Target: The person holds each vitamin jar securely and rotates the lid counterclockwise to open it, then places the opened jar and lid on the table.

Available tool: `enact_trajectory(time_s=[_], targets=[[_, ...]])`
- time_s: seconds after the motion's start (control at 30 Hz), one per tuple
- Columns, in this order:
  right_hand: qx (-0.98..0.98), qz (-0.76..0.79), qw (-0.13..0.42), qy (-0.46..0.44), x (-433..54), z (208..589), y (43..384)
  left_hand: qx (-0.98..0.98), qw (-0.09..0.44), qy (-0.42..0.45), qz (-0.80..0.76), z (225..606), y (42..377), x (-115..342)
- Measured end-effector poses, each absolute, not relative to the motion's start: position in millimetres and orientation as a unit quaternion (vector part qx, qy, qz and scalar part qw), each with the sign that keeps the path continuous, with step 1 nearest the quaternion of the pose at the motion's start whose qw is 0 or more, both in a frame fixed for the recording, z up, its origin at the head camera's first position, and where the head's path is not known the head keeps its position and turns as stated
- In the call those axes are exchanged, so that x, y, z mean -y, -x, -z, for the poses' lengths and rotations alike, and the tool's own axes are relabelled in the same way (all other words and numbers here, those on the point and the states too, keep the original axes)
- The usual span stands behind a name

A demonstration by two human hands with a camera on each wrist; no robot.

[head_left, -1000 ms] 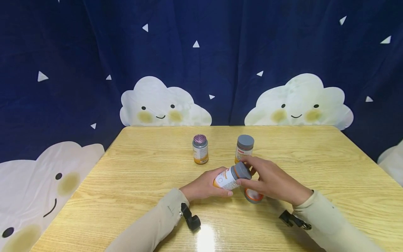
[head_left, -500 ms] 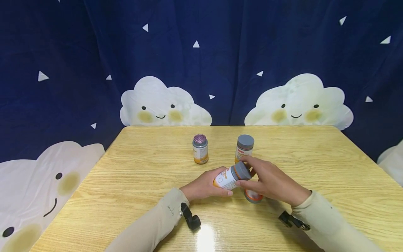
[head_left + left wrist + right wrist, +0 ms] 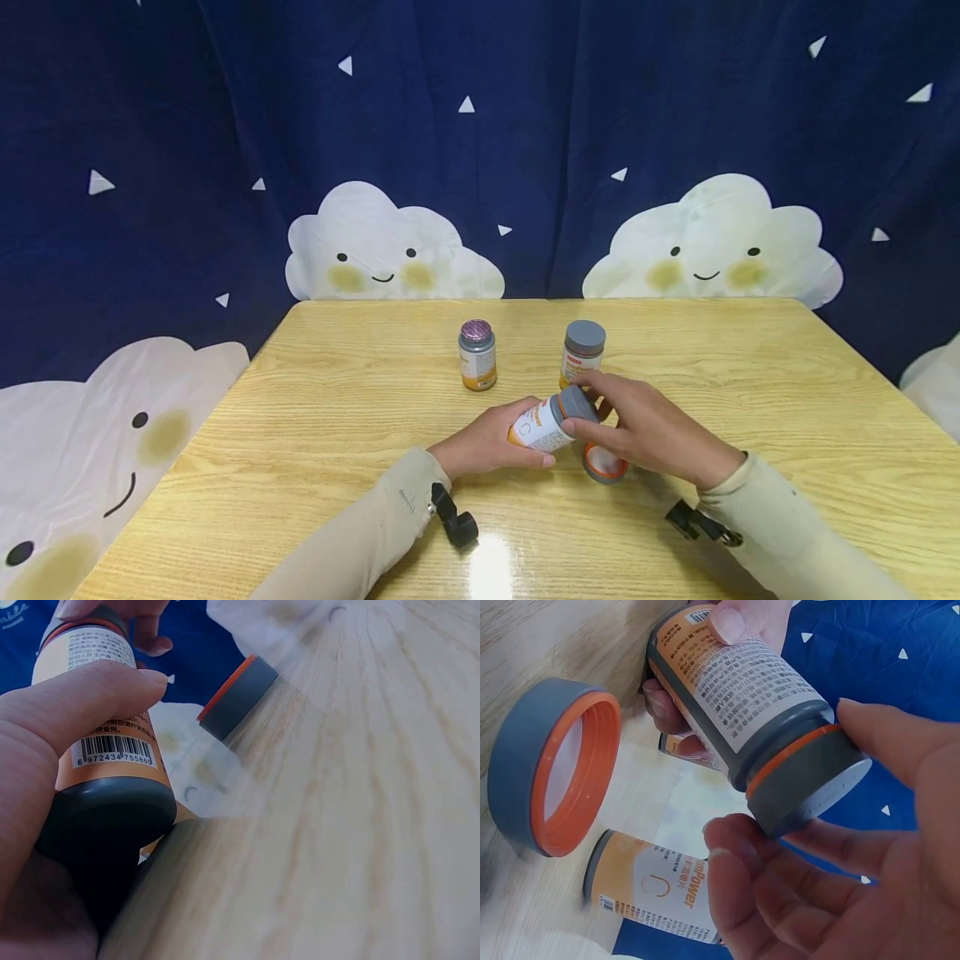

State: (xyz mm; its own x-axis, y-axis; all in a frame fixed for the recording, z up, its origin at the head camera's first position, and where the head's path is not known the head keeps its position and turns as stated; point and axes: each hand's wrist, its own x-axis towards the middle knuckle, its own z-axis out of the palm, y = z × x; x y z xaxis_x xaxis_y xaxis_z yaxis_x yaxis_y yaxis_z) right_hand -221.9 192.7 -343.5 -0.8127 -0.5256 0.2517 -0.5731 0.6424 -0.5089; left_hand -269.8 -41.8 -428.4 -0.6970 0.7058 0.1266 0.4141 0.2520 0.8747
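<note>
Held bottle (image 3: 542, 428): one, grey body, white-and-orange label with small print; tilted, cap end toward the person's right, base in the left hand, between the two arms over the near half of the desk.
Bottle cap (image 3: 576, 405): grey, on the mouth of the held bottle; a narrow orange band shows between cap and neck.
Left hand (image 3: 491, 442): gripping the held bottle around its lower body, thumb across the label.
Right hand (image 3: 648, 425): gripping the bottle cap, thumb on one side, fingers on the other.
Loose lid (image 3: 604, 464): grey outside, orange rim, whitish inside; on the desk, inner face up, near the right hand and just beyond the capped end of the held bottle.
Foil-topped bottle (image 3: 477, 360): upright on the desk, pinkish-purple foil over the mouth, white-and-orange label; beyond the left hand.
Capped bottle (image 3: 583, 350): upright, grey lid on, to the right of the foil-topped bottle and apart from it; partly hidden by the right hand.
Desk (image 3: 360, 367): pale wood grain, rounded far corners.
Backdrop (image 3: 480, 167): dark blue cloth, white triangles, smiling clouds.
</note>
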Motion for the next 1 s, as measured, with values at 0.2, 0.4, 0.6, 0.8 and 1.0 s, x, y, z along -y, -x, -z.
enact_trajectory(time_s=[0.2,0.4,0.6,0.8,1.0], targets=[[0.899,-0.284,0.048,-0.330,-195.0,341.5,221.6,-0.780,0.151,-0.355,-0.493,428.2,269.1,41.8],[0.892,-0.290,0.040,-0.344,-198.7,339.7,220.7,-0.779,0.151,-0.357,-0.493,428.6,269.6,41.9],[0.900,-0.291,0.049,-0.322,-197.5,338.7,220.4,-0.778,0.147,-0.360,-0.493,428.7,270.2,41.8],[0.922,-0.285,0.046,-0.256,-195.0,337.3,219.8,-0.772,0.154,-0.357,-0.502,428.8,270.0,41.4],[0.911,-0.291,0.035,-0.289,-196.5,336.3,220.7,-0.773,0.155,-0.356,-0.501,429.2,270.2,41.9]])
